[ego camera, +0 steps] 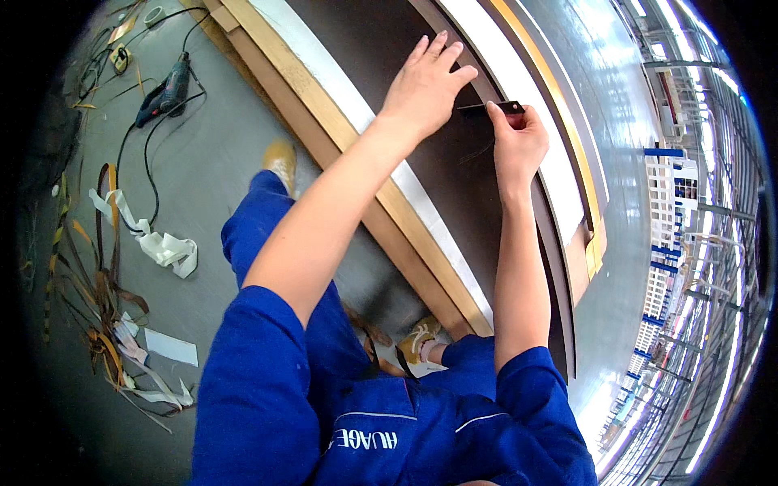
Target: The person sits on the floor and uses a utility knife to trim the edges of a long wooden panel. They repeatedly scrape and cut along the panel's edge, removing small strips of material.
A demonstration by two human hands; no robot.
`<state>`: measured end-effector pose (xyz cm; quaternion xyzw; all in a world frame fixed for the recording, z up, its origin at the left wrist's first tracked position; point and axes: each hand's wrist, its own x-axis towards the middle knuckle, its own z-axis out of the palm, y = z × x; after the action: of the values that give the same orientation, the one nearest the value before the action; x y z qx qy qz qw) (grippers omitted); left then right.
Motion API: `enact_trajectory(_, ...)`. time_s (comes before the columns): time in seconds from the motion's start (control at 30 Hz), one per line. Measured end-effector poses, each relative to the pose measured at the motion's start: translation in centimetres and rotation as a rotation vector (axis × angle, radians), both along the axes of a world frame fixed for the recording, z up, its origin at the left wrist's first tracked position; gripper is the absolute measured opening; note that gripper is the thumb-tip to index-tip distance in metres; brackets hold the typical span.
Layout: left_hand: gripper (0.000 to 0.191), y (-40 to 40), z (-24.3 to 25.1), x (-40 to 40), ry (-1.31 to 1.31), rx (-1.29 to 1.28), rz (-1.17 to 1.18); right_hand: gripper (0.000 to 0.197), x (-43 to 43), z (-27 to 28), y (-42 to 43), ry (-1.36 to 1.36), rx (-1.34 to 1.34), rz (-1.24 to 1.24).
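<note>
Before me lies a long dark brown panel (340,54) with white and wood-coloured strips along its near side. My right hand (521,143) pinches a small flat dark plate (509,107) with a hole near its end, above the panel's far edge. Just to the left of it, my left hand (428,85) is spread over the panel, palm down, its fingers apart and pointing to the panel's far dark rail (480,79). Whether its fingertips touch the panel, I cannot tell. A thin dark strand (476,152) shows below the plate.
A corded power tool (167,91) lies on the grey floor at the left, its cable looping down to crumpled white strips (167,246). Tangled straps (106,297) and a roll of tape (154,16) lie there too. White and yellow-edged long pieces (556,91) stand beyond the panel.
</note>
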<state>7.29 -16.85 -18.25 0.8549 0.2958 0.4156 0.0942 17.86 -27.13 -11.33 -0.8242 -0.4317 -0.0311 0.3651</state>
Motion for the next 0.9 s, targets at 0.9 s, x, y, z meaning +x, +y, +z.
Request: enact_trajectory(0.9,0.053,7.9,1.2,-3.2,0.238,0.178,-0.563,0.021,-0.4,-1.3,-1.2,0.164,0.034,-0.180)
